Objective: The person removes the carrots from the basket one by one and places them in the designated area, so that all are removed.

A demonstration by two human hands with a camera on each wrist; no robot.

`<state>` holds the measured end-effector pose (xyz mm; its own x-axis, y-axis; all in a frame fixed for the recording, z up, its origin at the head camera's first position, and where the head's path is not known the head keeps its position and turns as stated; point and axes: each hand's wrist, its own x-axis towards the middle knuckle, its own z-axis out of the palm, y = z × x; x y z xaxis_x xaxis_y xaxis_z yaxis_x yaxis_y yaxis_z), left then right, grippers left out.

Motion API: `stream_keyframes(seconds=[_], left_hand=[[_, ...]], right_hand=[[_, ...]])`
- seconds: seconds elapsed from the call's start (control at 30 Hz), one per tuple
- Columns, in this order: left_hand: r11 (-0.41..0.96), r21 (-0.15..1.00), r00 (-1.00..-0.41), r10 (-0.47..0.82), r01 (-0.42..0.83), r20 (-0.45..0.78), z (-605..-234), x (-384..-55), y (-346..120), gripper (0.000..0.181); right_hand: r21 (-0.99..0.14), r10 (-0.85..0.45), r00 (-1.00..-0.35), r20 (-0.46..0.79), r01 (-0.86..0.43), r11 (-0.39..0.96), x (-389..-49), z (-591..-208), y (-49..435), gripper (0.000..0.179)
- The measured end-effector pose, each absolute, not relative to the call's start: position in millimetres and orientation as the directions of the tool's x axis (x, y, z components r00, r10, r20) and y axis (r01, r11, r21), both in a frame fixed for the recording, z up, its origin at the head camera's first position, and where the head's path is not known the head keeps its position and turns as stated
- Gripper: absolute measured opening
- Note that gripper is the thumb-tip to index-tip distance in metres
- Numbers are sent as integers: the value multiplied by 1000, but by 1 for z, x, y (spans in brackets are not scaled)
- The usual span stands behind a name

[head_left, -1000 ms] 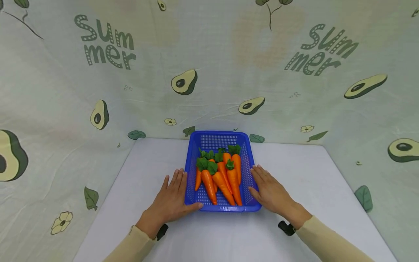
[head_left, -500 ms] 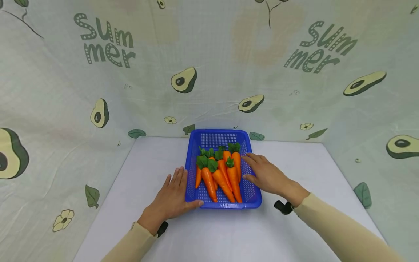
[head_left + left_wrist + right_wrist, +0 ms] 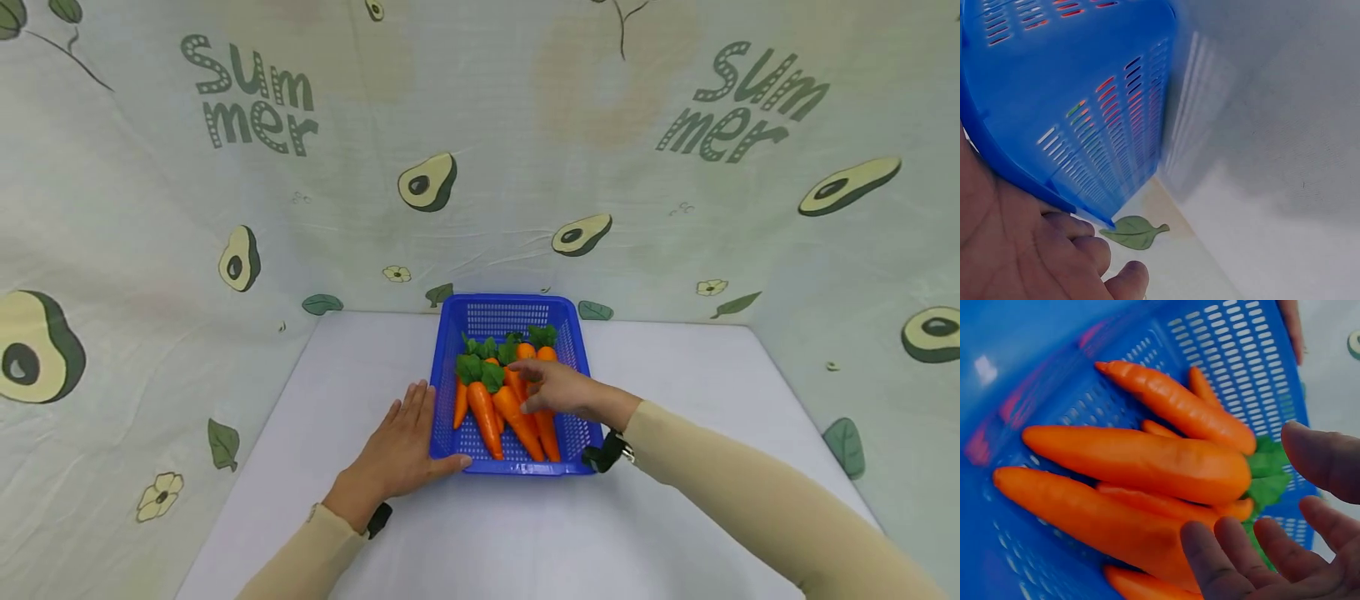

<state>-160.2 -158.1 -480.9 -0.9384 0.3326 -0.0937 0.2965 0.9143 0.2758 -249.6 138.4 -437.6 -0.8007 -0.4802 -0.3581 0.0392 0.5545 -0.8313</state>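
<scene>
Several orange carrots (image 3: pixel 486 419) with green leafy tops lie in a blue plastic basket (image 3: pixel 510 469). My left hand (image 3: pixel 397 446) rests flat along the basket's left rim, fingers straight, with the thumb over the near left corner. In the left wrist view that palm (image 3: pixel 1022 244) lies against the rim. Over the carrots hovers my right hand (image 3: pixel 558 390), reaching in from the right side. Its fingers are spread and slightly bent, and the right wrist view has them (image 3: pixel 1266 562) above the carrots near the leaves, with nothing gripped.
The basket stands on a white table (image 3: pixel 675 375) near its far edge. Behind and on both sides hangs a pale cloth (image 3: pixel 495 125) printed with avocados, leaves and lettering. Dark wrist straps with cameras (image 3: pixel 603 454) sit at both wrists.
My right hand has left the basket's right rim and moved left, over the carrots inside. The left hand stays on the left rim. The head view has shifted slightly.
</scene>
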Motion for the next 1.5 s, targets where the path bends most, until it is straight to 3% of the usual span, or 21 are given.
stream_keyframes(seconds=[0.17,0.4,0.57,0.7,0.83,1.0,1.33,1.5], left_hand=[[917,279,-941,324,287,-98,-478,-160,-156,128],[915,289,-942,322,283,-96,-482,-160,-157,128],[913,294,-942,322,283,-95,-482,-159,-157,128],[911,302,-942,322,280,-98,-482,-159,-157,128],[910,308,-943,319,277,-97,-482,-158,-157,127],[912,306,-942,318,274,-106,-481,-158,-157,127],[920,307,-949,291,242,-122,-481,-156,-152,130],[915,340,-957,267,216,-113,-479,-152,-151,129]], right_hand=[[-846,-463,-761,-454,204,493,-257,-445,140,77],[-823,-486,-682,-546,330,462,-258,-456,133,78],[-808,-504,-651,-568,324,492,-262,-461,127,80],[-786,-523,-632,-572,241,569,-266,-466,122,82],[-772,-533,-631,-564,173,612,-269,-471,117,83],[-793,-543,-634,-550,194,577,-273,-476,113,79],[-874,-594,-651,-472,259,410,-281,-469,123,79],[-901,-579,-692,-432,297,316,-288,-456,131,81]])
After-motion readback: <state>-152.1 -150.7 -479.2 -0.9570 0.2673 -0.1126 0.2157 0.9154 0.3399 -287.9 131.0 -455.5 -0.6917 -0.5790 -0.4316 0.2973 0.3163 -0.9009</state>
